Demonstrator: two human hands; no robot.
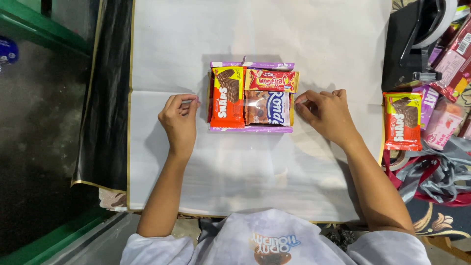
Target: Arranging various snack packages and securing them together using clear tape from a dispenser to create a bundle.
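A block of snack packets lies in the middle of a white paper sheet [255, 186]. It holds an orange wafer packet [227, 97] on the left, a red and yellow gum packet [271, 80] at the top right and a clear and blue biscuit packet [267, 108] below that, all on purple bars [251, 129]. My left hand [180, 120] rests on the sheet just left of the block, fingers curled, pinching something small at the block's left edge. My right hand [326, 112] lies just right of the block, its fingertips touching the edge.
To the right of the sheet lie another orange wafer packet [402, 120], pink and purple packets [441, 120], grey and red ribbons [434, 176] and a black tape dispenser [417, 39]. A black sheet [105, 98] borders the white one on the left.
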